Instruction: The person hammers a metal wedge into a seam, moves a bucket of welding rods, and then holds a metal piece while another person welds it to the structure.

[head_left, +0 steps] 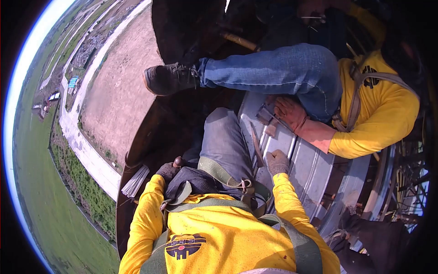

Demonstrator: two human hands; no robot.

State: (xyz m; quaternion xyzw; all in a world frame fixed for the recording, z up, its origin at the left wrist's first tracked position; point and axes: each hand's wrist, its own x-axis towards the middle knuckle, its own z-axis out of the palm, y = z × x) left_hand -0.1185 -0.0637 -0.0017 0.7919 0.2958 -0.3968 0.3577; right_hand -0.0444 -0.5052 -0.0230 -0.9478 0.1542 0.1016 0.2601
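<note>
My left hand (168, 171), in a dark glove, is closed by my left hip. A brown, round-ended knob (178, 161) pokes out beside its fingers; the rest of that piece is hidden. Beside the hand hangs a dark mesh pouch (191, 180) against my harness. My right hand (277, 162), in a greyish-brown knit glove, is closed in a fist over the metal planks (310, 169). Whatever it grips, if anything, is hidden. Close to its left lies a narrow brown strip (257, 146).
A co-worker in a yellow shirt (374, 105) sits opposite, one boot (169, 78) stretched across; their orange glove (292, 114) rests by a metal piece (267, 118). A bundle of thin pale rods (135, 181) stands at the rusty wall's edge (132, 150), with ground far below.
</note>
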